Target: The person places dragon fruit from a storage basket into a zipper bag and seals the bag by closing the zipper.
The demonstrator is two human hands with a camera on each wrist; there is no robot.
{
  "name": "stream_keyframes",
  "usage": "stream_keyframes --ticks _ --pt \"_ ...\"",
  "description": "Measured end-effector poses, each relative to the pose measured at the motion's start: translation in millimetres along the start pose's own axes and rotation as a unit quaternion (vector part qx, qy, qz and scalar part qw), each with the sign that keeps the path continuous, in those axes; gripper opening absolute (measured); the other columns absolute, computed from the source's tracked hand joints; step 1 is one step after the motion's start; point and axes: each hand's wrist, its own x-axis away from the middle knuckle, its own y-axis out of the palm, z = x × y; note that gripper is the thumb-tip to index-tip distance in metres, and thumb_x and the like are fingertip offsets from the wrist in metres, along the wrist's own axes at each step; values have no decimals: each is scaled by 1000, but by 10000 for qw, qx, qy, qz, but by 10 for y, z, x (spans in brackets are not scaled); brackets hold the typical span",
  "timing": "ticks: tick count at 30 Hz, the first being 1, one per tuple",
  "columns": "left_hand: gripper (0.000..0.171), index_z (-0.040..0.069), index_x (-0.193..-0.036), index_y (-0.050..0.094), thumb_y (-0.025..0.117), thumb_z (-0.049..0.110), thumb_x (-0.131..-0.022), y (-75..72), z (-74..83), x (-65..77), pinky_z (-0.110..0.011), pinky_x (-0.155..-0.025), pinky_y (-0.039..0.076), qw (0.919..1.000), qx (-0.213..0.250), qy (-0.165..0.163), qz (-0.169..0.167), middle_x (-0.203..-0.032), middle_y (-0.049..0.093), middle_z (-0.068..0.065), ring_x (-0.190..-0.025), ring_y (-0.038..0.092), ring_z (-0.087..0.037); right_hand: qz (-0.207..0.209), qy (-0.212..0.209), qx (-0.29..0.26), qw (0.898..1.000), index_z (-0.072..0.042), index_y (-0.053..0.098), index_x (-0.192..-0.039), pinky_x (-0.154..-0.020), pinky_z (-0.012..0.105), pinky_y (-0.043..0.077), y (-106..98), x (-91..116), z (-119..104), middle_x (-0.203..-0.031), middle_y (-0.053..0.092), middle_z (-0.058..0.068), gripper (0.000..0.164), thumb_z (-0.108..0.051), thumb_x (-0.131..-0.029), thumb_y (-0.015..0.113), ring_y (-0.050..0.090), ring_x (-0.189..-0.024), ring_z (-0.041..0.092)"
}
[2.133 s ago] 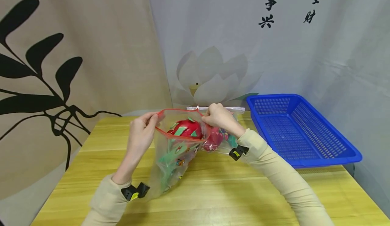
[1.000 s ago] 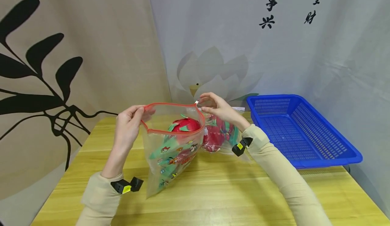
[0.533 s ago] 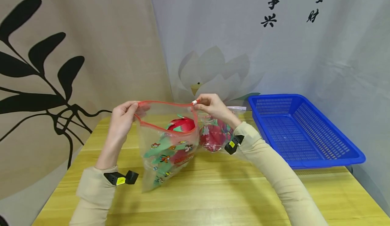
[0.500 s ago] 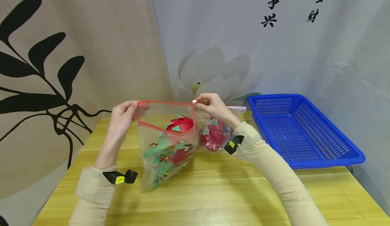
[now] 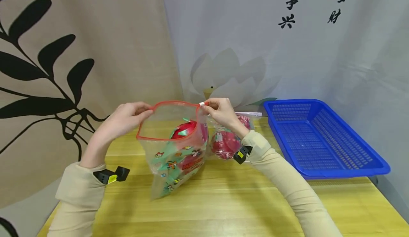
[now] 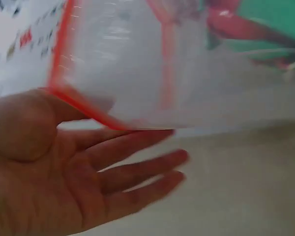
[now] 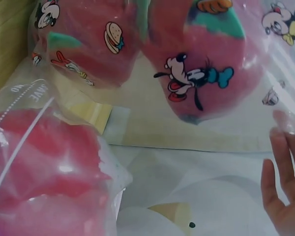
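A clear zip bag (image 5: pixel 172 159) with a red zip rim and cartoon prints stands tilted on the table, its mouth wide apart. Inside are red, green-scaled dragon fruits (image 5: pixel 183 130), partly hidden by the printed film. My left hand (image 5: pixel 123 120) touches the rim's left side; in the left wrist view its fingers (image 6: pixel 142 169) are spread and fairly straight, with the red rim by the thumb. At the rim's right end, my right hand (image 5: pixel 220 111) pinches the bag beside the white zip slider (image 5: pixel 202 104). The right wrist view shows only some of that hand's fingers.
Behind my right hand lies a second clear bag (image 5: pixel 225 143) with red fruit in it and a white zip strip. A blue plastic basket (image 5: pixel 319 141) sits at the right of the wooden table (image 5: pixel 217 201). A printed curtain (image 5: pixel 236 24) hangs behind.
My right hand let go of the rim, then took hold again at the slider end. My left hand has moved left and loosened its pinch. The bag's mouth has widened and shifted left.
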Motion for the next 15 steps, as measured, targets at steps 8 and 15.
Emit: stream_keyframes --ticks 8,15 --pt "38 3 -127 55 56 22 -94 11 727 -59 -30 -57 44 9809 -1743 568 -643 -94 68 -10 -60 52 -14 374 -212 196 9989 -2 74 -91 -60 21 52 84 -21 -69 -82 75 14 17 -15 -90 65 71 -69 20" --pt "38 2 -122 58 60 26 -93 184 928 -101 -35 -68 52 9696 -2228 837 -570 -104 68 -9 -77 64 -21 877 -361 674 9932 0 74 -87 -60 28 56 213 -22 -154 -81 75 15 17 -14 -90 64 72 -70 21"
